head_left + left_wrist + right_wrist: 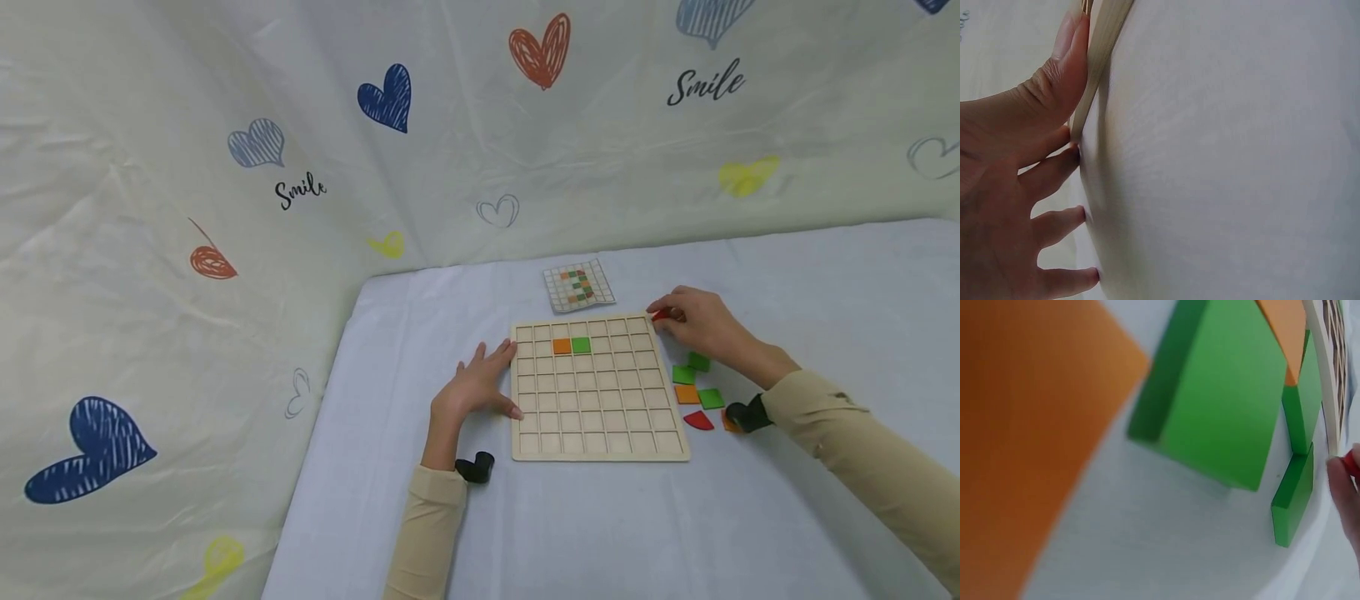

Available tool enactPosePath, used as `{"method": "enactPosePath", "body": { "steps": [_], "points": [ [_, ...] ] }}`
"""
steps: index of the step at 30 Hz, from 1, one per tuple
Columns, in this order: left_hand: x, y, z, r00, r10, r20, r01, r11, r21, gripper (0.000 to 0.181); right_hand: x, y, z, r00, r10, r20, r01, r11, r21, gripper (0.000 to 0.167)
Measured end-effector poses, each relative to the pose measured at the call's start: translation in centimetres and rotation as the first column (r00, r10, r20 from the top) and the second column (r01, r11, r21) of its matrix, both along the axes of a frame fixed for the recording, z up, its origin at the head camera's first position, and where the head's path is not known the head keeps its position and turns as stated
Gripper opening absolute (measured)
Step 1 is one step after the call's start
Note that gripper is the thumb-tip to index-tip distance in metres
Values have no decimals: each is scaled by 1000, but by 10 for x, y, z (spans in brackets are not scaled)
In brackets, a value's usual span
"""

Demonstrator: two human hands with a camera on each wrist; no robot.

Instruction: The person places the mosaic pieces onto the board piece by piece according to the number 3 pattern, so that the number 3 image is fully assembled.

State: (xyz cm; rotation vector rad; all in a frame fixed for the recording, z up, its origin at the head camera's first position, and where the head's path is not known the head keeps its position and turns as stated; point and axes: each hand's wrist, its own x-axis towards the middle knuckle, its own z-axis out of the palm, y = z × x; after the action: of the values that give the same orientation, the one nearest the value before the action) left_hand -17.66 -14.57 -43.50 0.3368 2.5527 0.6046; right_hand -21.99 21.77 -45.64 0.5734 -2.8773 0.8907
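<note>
A wooden grid board [600,392] lies flat on the white cloth. One orange square [562,346] and one green square [581,345] sit side by side in its second row. My left hand [476,387] rests against the board's left edge, fingers spread; in the left wrist view the thumb [1072,56] lies along the wooden rim. At the board's top right corner, my right hand [701,321] pinches a red piece [661,314], mostly covered by the fingers. The right wrist view shows only a bit of this red piece [1352,464] between fingertips.
Right of the board lie loose pieces: several green squares [711,398], an orange square [686,394], a red quarter-circle [698,421] and another orange piece [731,423] partly under the right wrist camera. A pattern card [558,292] lies behind the board. A heart-printed cloth hangs behind.
</note>
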Motion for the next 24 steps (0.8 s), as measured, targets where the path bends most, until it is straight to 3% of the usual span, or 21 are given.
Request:
{"method": "enactPosePath", "body": {
  "steps": [4,10,20,24],
  "points": [
    [-1,0,-1,1000,-1,-3,1,1000,1,115,3,-4,3,1000,-5,9,5,999,-42,28],
    [-1,0,-2,1000,-1,-8,1,1000,-9,115,5,-12,8,999,-19,43,23,996,-89,21],
    [-3,0,-3,1000,0,-4,0,1000,-16,115,3,-33,9,981,45,189,-24,994,-109,18],
    [-2,0,-3,1000,1,-7,-1,1000,-17,115,2,-42,9,976,74,204,-56,994,-93,20]
  ]
}}
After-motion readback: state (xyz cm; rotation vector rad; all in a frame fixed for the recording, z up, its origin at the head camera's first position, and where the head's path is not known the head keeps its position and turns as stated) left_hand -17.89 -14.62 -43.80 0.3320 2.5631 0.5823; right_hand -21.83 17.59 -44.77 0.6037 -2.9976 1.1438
